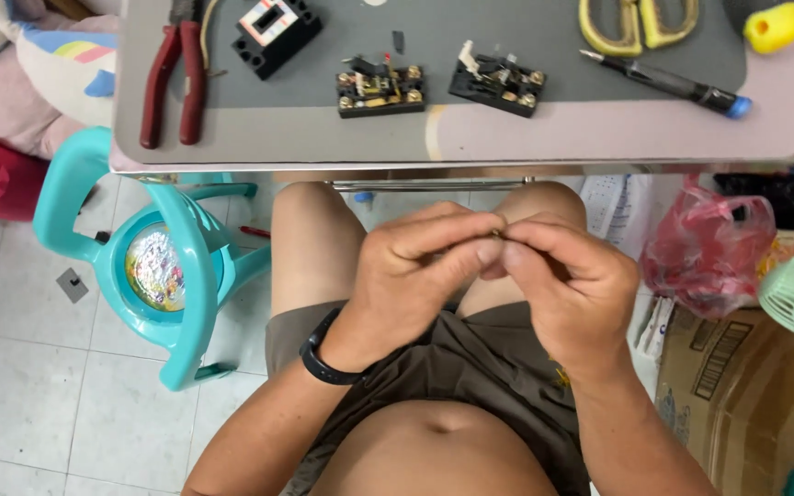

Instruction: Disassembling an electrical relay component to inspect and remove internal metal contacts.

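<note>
Seated person, both hands raised over the lap. Left hand [413, 276], with a black band at the wrist, and right hand [570, 285] meet fingertip to fingertip, grips pinched together on a tiny brass-coloured metal part [496, 235], mostly hidden between the fingers.

Beyond the knees, the grey-topped bench [599, 138] carries two opened black switch blocks with brass screws [380, 88] [498, 81], a black square housing [277, 32], red-handled pliers [169, 83], a black pen-shaped tool with a blue cap [663, 83] and yellow-handled scissors [636, 23].

A turquoise plastic chair [153, 257] stands on the tiled floor, on the person's left.
</note>
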